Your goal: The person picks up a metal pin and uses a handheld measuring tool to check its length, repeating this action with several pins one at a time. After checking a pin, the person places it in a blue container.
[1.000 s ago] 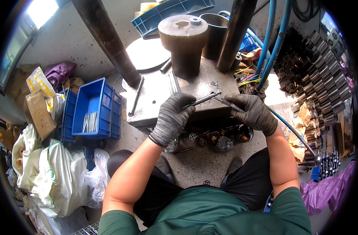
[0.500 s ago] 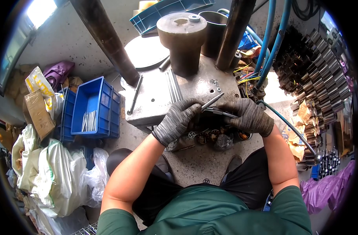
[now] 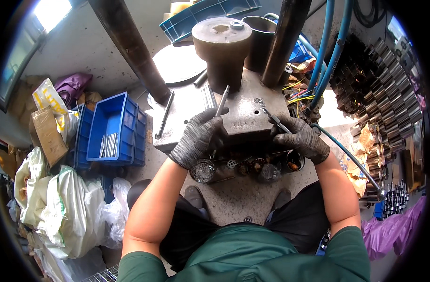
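Both my hands wear grey knit gloves and are raised over the front edge of a metal machine table (image 3: pixel 243 123). My left hand (image 3: pixel 199 136) is closed around a steel rod (image 3: pixel 222 101) with a narrower tip, tilted upward. In my right hand (image 3: pixel 302 138) is a slim metal tool (image 3: pixel 277 121), its pointed end toward the upper left; the fingers hide the rest, so its kind is unclear. Tool and rod are well apart. Several small metal rings (image 3: pixel 259 101) lie on the table beyond my right hand. More steel rods (image 3: pixel 208 97) rest behind my left hand.
A thick metal cylinder (image 3: pixel 221 42) stands on the table between two dark columns (image 3: pixel 130 47). Left are blue crates (image 3: pixel 135 131), one holding thin rods, and white sacks (image 3: pixel 69 211). Several containers (image 3: pixel 203 171) sit below the table edge. Stacked metal tubes (image 3: pixel 379 84) fill the right.
My hands have moved apart. The rod in my left hand has shifted left and turned more upright; the tool in my right hand has come away from it and now points up-left.
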### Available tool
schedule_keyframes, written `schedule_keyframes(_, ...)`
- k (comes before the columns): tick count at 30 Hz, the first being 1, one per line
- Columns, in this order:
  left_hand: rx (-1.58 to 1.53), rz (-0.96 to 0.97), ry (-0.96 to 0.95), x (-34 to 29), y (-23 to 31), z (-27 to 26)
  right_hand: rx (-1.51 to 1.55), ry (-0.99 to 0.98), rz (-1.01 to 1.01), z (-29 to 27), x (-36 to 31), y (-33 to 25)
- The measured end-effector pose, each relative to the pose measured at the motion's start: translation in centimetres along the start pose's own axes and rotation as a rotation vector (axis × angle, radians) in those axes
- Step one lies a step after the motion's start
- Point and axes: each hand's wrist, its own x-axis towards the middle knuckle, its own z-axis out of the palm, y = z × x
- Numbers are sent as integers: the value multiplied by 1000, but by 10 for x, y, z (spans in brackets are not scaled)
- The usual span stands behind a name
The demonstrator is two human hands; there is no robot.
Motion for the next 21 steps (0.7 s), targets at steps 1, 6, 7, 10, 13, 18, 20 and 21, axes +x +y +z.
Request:
schedule_keyframes(1,105,33,105,2,-6,-9,-120,94,-36,-4,1,0)
schedule_keyframes(6,960,281,437,14,-24,-55,-570,378,-262,-24,14,30)
schedule_keyframes(7,1077,266,482,16,-24,-60,-706,445,-254,-24,14,31)
schedule_keyframes(10,1305,178,551,16,-17,-66,-900,428,-322,-21,17,32)
schedule_keyframes(13,1450,119,572,15,-11,-68,-1004,442,-452,-7,21,31)
schedule_keyframes(18,1362,366,500,14,-10,-50,-1205,325,-591,-4,30,38)
schedule_keyframes(20,1211,328,376,13,-12,-41,-1238,309,-543,-3,34,40)
schedule_keyframes(21,1225,306,328,14,-13,-37,-1271,331,-520,2,34,39)
